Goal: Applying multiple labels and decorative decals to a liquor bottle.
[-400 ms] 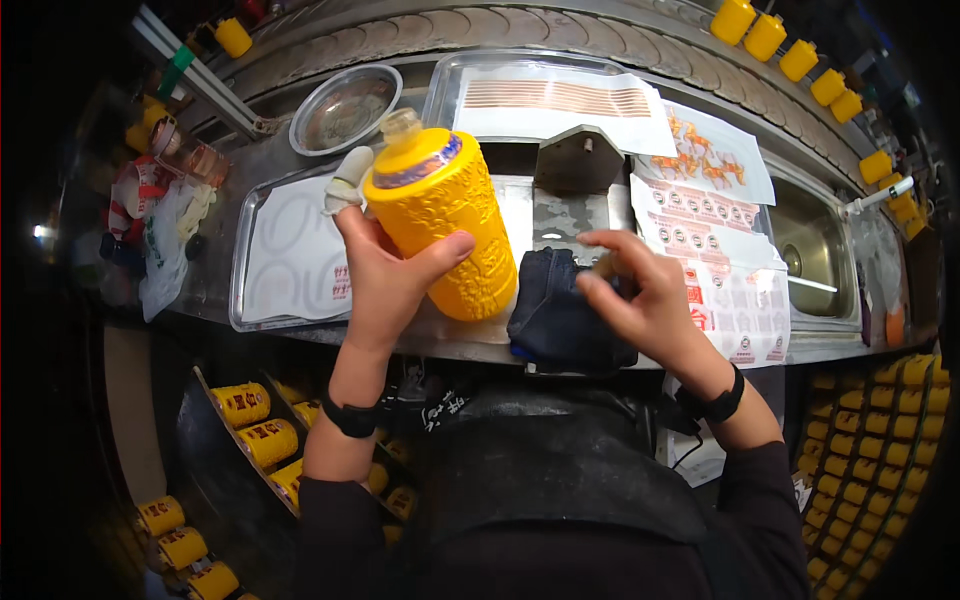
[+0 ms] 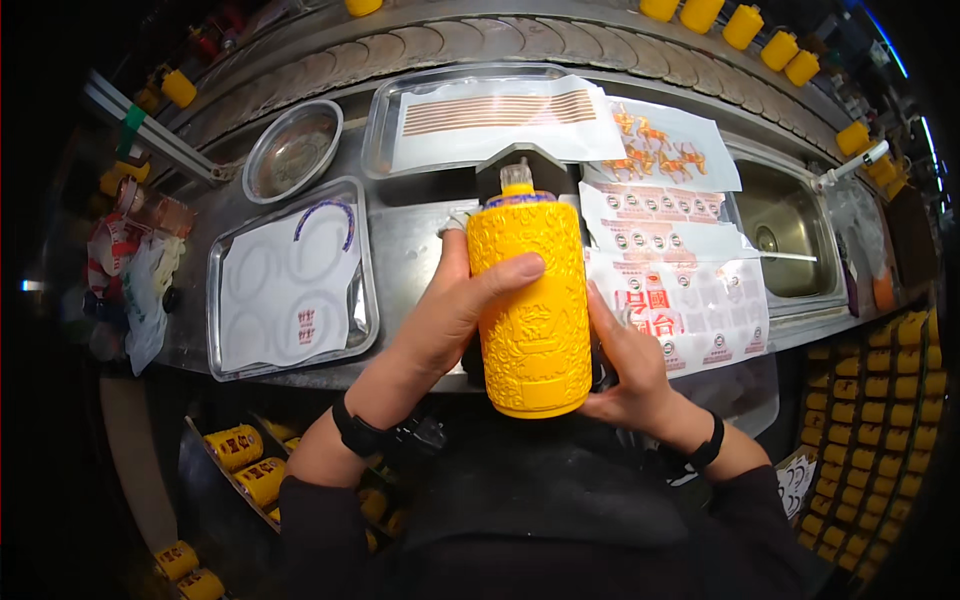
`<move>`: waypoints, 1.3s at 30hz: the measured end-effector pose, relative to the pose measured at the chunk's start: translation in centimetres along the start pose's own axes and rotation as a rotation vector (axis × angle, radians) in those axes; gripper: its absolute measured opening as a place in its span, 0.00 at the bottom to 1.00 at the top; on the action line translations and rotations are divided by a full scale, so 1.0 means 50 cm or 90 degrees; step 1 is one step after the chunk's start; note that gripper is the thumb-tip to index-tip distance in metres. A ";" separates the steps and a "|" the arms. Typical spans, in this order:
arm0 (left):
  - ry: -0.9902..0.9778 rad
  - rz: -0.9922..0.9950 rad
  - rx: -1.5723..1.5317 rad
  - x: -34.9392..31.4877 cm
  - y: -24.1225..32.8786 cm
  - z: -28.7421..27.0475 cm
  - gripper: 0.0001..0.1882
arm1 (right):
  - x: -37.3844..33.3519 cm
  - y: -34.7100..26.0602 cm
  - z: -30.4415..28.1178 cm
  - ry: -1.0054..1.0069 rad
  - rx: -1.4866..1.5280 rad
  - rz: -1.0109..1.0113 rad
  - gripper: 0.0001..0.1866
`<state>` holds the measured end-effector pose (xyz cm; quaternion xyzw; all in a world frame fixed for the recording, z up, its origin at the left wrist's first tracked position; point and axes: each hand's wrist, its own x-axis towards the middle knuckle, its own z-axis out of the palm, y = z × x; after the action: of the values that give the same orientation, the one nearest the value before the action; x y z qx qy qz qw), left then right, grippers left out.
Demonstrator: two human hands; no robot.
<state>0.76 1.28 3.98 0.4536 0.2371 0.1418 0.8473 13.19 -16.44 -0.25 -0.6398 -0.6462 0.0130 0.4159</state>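
A yellow bottle [image 2: 540, 320] with raised relief stands tilted between my hands, its clear neck pointing away from me. A blue-purple patterned band rings its shoulder. My left hand [image 2: 450, 310] is closed round its left side, thumb lying across the front; its fingers are mostly hidden behind. My right hand [image 2: 635, 365] grips the lower right side, near the base, with some fingers out of sight. Behind the neck is a dark metal bracket [image 2: 522, 158]. On the left tray, a white decal sheet [image 2: 290, 285] carries a curved blue strip and red printed marks.
A metal tray [image 2: 372, 130] at the back holds a sheet of brown stripes. Left of it stands a metal bowl [image 2: 292, 150]. Printed decal sheets [image 2: 670, 270] lie to the right, beside a sink [image 2: 790, 240]. Racks of yellow bottles [image 2: 880, 430] flank the bench below.
The bottle has come rightward and toward me, in front of the dark cloth, and turned more upright in view. My right hand has gone from free pinching fingers to gripping the bottle.
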 end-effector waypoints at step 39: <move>0.052 0.050 0.128 0.049 -0.067 -0.041 0.42 | 0.233 0.564 -0.158 -0.096 -0.384 0.386 0.15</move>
<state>1.81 2.00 -0.46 0.5391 0.2662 0.1688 0.7810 42.50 -5.64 -4.48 -0.8907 -0.4326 -0.0086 0.1392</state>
